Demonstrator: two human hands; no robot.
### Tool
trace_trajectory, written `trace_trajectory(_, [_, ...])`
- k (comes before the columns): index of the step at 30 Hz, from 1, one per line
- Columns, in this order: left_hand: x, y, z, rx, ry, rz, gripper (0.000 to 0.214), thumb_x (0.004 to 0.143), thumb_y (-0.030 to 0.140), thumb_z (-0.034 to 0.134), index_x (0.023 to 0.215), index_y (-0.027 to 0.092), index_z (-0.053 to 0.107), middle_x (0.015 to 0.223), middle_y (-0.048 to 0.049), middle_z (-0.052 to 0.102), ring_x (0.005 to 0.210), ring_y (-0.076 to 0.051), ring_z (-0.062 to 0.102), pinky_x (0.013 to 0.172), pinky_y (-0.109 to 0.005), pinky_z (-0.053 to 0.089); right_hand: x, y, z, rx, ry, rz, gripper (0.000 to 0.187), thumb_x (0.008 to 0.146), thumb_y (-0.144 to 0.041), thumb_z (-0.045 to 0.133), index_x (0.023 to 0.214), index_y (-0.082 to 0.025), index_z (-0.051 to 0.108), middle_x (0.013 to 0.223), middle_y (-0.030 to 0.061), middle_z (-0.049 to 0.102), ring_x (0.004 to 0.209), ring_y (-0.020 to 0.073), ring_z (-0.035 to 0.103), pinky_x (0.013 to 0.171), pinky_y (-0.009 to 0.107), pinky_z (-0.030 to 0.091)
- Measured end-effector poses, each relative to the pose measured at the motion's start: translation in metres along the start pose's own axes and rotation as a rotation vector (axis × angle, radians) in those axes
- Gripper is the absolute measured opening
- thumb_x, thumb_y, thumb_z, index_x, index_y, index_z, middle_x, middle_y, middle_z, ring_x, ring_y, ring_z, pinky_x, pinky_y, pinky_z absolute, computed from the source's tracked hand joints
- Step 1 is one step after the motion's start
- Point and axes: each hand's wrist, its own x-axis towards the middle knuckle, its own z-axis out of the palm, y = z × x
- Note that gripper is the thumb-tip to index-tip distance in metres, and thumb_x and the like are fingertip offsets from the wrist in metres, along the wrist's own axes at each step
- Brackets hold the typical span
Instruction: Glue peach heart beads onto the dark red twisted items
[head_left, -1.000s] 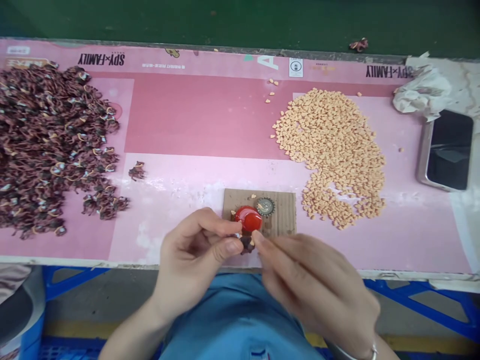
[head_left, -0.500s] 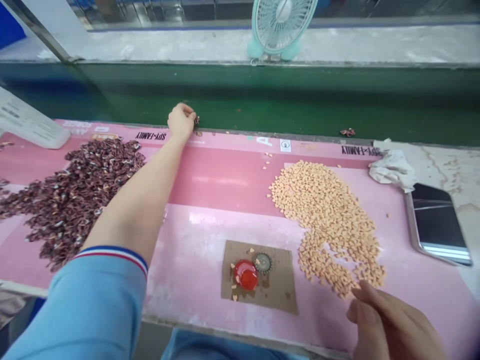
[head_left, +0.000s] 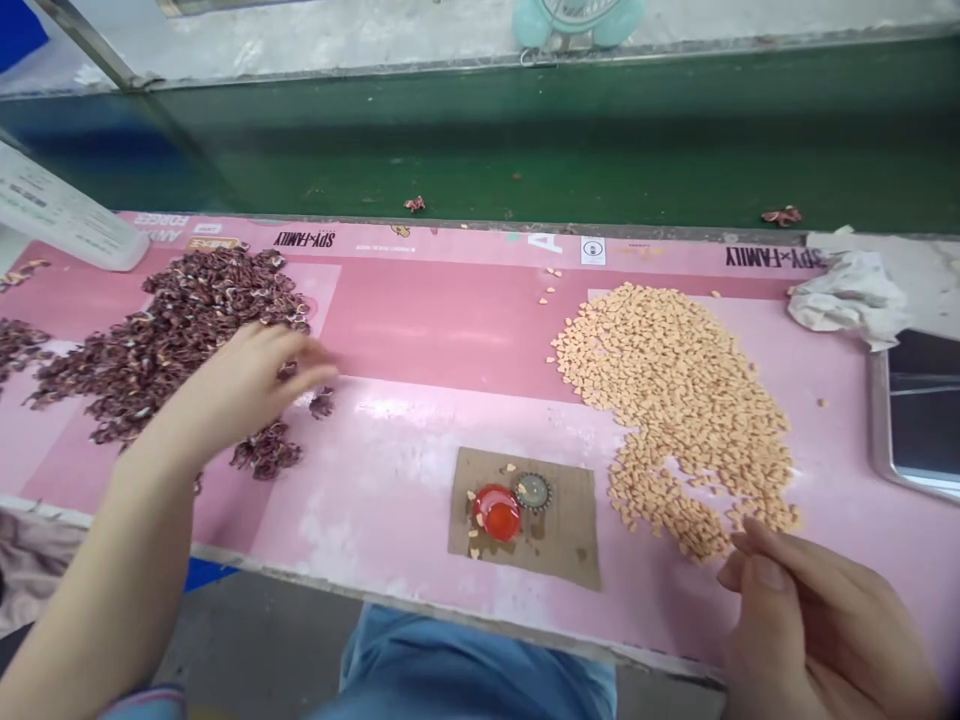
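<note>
Likely pick-up step: left hand [head_left: 247,385], fingers [head_left: 300,368] spread, empty, over dark brown tangled-piece heap [head_left: 172,330]; right hand [head_left: 810,625] curled, contents unclear. Next move wants one piece pinched clean.

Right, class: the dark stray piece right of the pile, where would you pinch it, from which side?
Probably across its edges, from above: the stray piece lies low on the mat, clear of the dark pile, beside the left hand.

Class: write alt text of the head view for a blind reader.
A person's left hand reaches over a dark brown pile on a pink table; right hand beside a heap of pale orange pieces. Between them, a red cap on a cardboard square.
</note>
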Motion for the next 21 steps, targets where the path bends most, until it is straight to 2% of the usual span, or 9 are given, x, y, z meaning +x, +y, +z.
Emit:
trace_trajectory(2, [-0.033,-0.001,0.012,0.018,0.029,0.015,0.034,0.091,0.055,0.061,0.090,0.024,0.076,0.097,-0.0109,0.078,0.094,-0.034,0.064,0.097,-0.046,0.045,0.009,-0.011,0.008,-0.013,0.064,-0.053,0.028,0.092,-0.010,0.077,0.115,-0.025,0.082,0.091,0.0062,0.077,0.071,0.0219,0.069,0.059,0.037,0.054])
trace_trajectory(4, [-0.051,0.003,0.022,0.014,0.056,0.032,0.030,0.094,0.049,0.056,0.093,0.026,0.075,0.096,-0.0098,0.075,0.090,-0.033,0.064,0.090,-0.042,0.046,0.018,-0.015,0.007,-0.054,0.058,-0.115,0.027,0.091,-0.007,0.076,0.110,-0.025,0.082,0.087,0.0045,0.077,0.069,0.0201,0.068,0.054,0.033,0.051])
trace_trajectory(7, [-0.061,0.012,0.028,-0.041,0.083,0.044,0.019,0.092,0.042,0.061,0.095,0.031,0.076,0.094,-0.0044,0.071,0.082,-0.027,0.064,0.076,-0.034,0.045,0.025,-0.015,-0.007,-0.144,-0.050,-0.191,0.026,0.094,-0.005,0.072,0.109,-0.025,0.080,0.089,0.0032,0.078,0.069,0.0163,0.068,0.054,0.029,0.051])
trace_trajectory(10, [-0.065,0.021,0.032,-0.156,0.165,0.090,0.014,0.089,0.035,0.066,0.092,0.037,0.079,0.088,-0.0017,0.065,0.078,-0.023,0.062,0.068,-0.032,0.045,0.024,-0.013,-0.018,-0.260,-0.217,-0.268,0.016,0.098,-0.012,0.071,0.107,-0.024,0.077,0.091,0.0023,0.077,0.073,0.0152,0.069,0.063,0.029,0.056])
trace_trajectory(13, [-0.067,0.029,0.043,-0.271,0.211,0.113,0.016,0.090,0.034,0.068,0.089,0.040,0.082,0.098,-0.0023,0.070,0.093,-0.026,0.068,0.077,-0.035,0.051,0.019,-0.009,-0.017,-0.363,-0.314,-0.355,0.009,0.101,-0.018,0.071,0.108,-0.022,0.075,0.093,0.0035,0.076,0.079,0.0178,0.070,0.071,0.032,0.060])
trace_trajectory(15, [-0.068,0.033,0.052,-0.361,0.172,0.083,0.011,0.092,0.040,0.073,0.091,0.040,0.084,0.109,-0.0027,0.075,0.106,-0.029,0.071,0.090,-0.039,0.055,0.018,-0.007,-0.013,-0.391,-0.322,-0.393,0.009,0.100,-0.017,0.073,0.108,-0.021,0.075,0.093,0.0040,0.076,0.081,0.0193,0.069,0.073,0.033,0.060])
trace_trajectory(17, [-0.069,0.036,0.059,-0.464,0.127,0.067,0.016,0.091,0.048,0.078,0.101,0.038,0.086,0.116,-0.0045,0.078,0.112,-0.030,0.072,0.099,-0.040,0.057,0.021,-0.005,-0.010,-0.414,-0.330,-0.447,0.009,0.099,-0.015,0.073,0.106,-0.020,0.074,0.092,0.0044,0.076,0.083,0.0206,0.066,0.076,0.034,0.059])
trace_trajectory(21, [-0.077,0.038,0.065,-0.555,0.115,0.098,0.030,0.097,0.047,0.073,0.124,0.034,0.081,0.132,-0.0070,0.075,0.111,-0.026,0.075,0.094,-0.034,0.065,0.034,-0.007,-0.012,-0.484,-0.454,-0.567,0.009,0.104,-0.015,0.065,0.106,-0.018,0.073,0.095,0.0064,0.076,0.087,0.0225,0.064,0.077,0.036,0.057])
